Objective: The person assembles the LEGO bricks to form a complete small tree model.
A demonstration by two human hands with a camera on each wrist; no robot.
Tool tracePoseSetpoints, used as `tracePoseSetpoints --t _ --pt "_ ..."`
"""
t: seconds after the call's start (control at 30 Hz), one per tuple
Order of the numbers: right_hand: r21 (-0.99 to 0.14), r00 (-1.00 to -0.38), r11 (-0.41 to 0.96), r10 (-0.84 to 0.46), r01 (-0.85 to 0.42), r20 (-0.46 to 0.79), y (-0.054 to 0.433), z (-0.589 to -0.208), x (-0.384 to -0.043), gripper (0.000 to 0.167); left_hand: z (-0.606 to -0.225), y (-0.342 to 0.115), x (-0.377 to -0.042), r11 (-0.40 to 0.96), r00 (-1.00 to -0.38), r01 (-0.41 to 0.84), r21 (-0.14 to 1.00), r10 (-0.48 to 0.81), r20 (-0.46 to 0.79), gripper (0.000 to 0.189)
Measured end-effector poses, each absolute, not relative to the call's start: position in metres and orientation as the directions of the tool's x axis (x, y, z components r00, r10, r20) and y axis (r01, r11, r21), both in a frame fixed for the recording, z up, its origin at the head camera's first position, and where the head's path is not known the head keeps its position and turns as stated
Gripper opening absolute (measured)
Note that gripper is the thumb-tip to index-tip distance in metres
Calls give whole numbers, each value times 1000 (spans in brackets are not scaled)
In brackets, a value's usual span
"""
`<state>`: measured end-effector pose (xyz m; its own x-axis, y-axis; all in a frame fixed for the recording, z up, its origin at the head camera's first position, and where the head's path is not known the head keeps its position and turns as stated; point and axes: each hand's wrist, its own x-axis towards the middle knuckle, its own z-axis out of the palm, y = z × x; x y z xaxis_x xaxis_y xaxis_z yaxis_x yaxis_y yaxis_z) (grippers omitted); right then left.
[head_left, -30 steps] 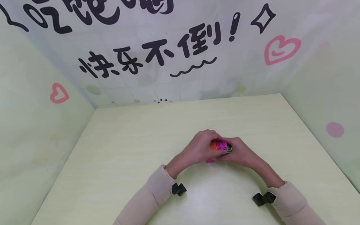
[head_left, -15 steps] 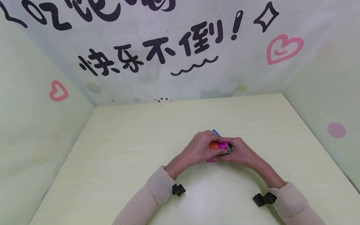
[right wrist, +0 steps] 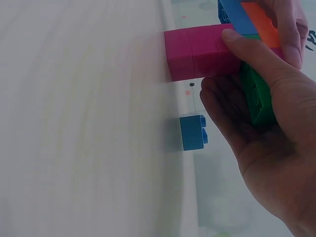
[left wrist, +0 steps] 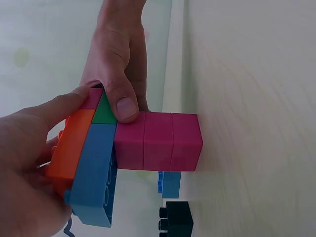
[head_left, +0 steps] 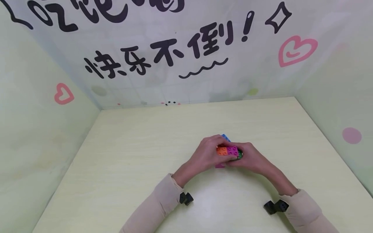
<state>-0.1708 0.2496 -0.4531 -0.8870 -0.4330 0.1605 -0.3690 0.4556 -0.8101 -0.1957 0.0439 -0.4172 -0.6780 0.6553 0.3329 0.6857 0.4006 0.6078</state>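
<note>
Both hands hold one joined build of studded toy building bricks above the table. Three magenta bricks (left wrist: 158, 141) form its column, which stands at the tabletop. Over the column are a blue brick (left wrist: 93, 168) and a green brick (right wrist: 257, 94), topped by an orange brick (head_left: 222, 151) and a magenta brick (head_left: 232, 150). My left hand (head_left: 208, 153) pinches the top bricks between thumb and fingers. My right hand (head_left: 252, 158) grips the green end, its thumb on the uppermost column brick. Palms and fingers hide parts of the build.
A separate blue brick (right wrist: 191, 132) stands on the pale tabletop (head_left: 140, 145). The left wrist view also shows a dark brick (left wrist: 179, 218) near a blue one. Printed walls (head_left: 145, 87) border the table at the back and sides.
A strip of studded blue has come into view behind my left fingers. The orange and magenta top bricks have shifted slightly and show more of their studs. Both hands keep their hold.
</note>
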Motion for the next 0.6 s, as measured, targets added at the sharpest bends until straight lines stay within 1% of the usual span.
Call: tracePoseSetpoints --t 0.1,0.37,0.5,0.6 --pt "-812 -885 454 -440 -366 153 250 -453 -171 66 -419 44 -197 379 -673 689 617 651 351 34" --pt "-813 -884 447 -439 -372 163 248 -445 -172 54 -423 42 -196 333 -676 685 648 623 395 30" --pt "-811 -890 464 -432 -357 145 247 -448 -171 57 -426 41 -193 376 -699 674 636 603 384 33" --pt "-803 -894 482 -428 -351 134 246 -450 -170 61 -428 37 -191 408 -707 669 622 608 361 38"
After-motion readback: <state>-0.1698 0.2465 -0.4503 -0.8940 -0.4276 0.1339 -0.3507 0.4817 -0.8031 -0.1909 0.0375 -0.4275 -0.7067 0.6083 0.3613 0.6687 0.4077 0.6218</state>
